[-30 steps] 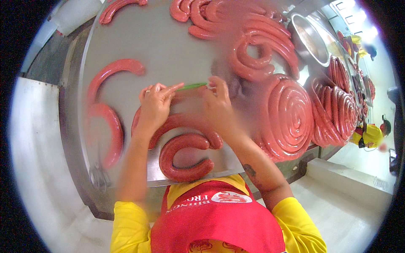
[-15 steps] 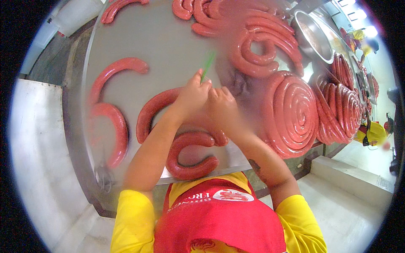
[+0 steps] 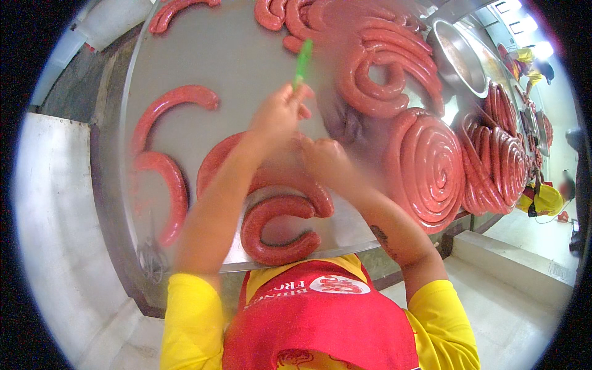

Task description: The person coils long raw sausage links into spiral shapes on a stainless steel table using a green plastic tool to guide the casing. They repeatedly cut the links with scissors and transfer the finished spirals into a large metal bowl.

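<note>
Over the metal table [image 3: 234, 68], my left hand [image 3: 279, 115] is closed round the near end of a slim green thing [image 3: 303, 60] that points away from me; its kind I cannot make out. To its right and a little nearer, my right hand [image 3: 327, 161] is closed, its fingertips by a thick curved raw sausage [image 3: 280, 172] that passes beneath both hands. Whether it pinches the sausage's end or a string is blurred. A shorter C-shaped sausage [image 3: 256, 231] lies just in front of me, between my forearms.
Two curved sausages [image 3: 176, 185] lie at the left. A big sausage coil [image 3: 431, 169] sits to the right, with looped sausages [image 3: 376, 92] behind it. Further off are a steel bowl [image 3: 459, 55], more coils [image 3: 502, 160] and people in yellow [image 3: 546, 200].
My left hand has moved up and away from my right hand, carrying the green thing farther off. My right hand has come slightly nearer to me.
</note>
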`<state>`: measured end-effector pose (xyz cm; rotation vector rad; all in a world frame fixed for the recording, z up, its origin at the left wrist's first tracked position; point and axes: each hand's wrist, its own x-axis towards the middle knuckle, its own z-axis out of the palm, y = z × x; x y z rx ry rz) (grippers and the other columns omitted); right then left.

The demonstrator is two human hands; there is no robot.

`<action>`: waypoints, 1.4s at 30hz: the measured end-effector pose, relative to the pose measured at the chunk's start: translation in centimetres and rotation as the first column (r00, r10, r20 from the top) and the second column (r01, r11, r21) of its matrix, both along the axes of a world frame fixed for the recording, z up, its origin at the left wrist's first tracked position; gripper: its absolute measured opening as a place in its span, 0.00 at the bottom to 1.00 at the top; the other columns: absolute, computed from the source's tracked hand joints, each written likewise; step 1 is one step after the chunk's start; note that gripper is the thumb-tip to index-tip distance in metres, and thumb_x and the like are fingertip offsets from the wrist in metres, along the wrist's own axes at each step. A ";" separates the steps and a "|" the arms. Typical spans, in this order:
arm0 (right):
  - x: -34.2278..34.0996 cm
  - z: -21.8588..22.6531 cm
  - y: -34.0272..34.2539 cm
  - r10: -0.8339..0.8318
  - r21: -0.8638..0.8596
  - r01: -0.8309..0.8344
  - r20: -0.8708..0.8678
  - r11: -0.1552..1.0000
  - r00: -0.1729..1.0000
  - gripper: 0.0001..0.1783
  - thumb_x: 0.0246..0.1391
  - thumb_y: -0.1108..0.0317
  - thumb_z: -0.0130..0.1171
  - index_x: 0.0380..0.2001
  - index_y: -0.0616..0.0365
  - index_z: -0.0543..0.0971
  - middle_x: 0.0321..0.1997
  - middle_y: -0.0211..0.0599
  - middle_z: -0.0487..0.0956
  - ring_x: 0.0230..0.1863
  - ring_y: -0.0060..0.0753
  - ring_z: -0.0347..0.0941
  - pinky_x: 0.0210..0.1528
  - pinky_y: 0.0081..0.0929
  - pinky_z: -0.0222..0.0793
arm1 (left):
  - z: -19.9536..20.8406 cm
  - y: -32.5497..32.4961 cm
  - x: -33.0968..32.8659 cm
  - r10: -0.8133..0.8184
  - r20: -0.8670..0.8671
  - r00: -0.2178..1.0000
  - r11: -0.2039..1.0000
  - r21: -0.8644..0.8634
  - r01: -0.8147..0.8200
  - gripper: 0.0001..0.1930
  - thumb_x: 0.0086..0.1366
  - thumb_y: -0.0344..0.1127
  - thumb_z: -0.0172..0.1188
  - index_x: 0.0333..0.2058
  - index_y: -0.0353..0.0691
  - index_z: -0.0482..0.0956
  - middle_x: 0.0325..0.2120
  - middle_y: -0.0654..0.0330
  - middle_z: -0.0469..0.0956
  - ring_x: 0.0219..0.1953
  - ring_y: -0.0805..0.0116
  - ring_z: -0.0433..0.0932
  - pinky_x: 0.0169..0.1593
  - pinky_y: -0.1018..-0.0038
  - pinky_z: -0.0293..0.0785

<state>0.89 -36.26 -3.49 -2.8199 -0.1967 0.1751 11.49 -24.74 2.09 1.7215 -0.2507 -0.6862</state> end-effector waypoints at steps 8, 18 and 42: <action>-0.6 -0.9 -0.9 -0.055 0.280 0.064 -0.040 0.958 0.998 0.11 0.54 0.62 0.47 0.30 0.57 0.74 0.21 0.53 0.75 0.25 0.59 0.73 0.28 0.51 0.67 | 0.8 6.8 9.3 0.179 -0.321 0.930 0.888 -0.354 -0.294 0.19 0.63 0.53 0.52 0.46 0.50 0.69 0.14 0.74 0.53 0.15 0.81 0.55 0.23 0.79 0.59; -1.3 0.1 -0.3 -0.233 0.544 0.373 -0.310 0.751 0.922 0.11 0.56 0.62 0.46 0.30 0.57 0.74 0.29 0.49 0.76 0.30 0.46 0.74 0.35 0.40 0.68 | 1.4 8.6 11.6 0.224 -0.206 0.952 0.949 -0.176 -0.262 0.16 0.67 0.51 0.46 0.46 0.49 0.70 0.16 0.74 0.51 0.15 0.83 0.47 0.17 0.83 0.45; 0.3 3.3 0.9 -0.255 0.319 0.154 0.305 0.935 0.918 0.12 0.42 0.74 0.52 0.33 0.69 0.74 0.46 0.56 0.68 0.52 0.58 0.61 0.54 0.42 0.61 | -4.3 6.4 -3.7 -0.226 0.802 0.553 0.896 0.393 -0.205 0.16 0.62 0.32 0.49 0.50 0.46 0.73 0.32 0.53 0.73 0.40 0.57 0.70 0.48 0.62 0.62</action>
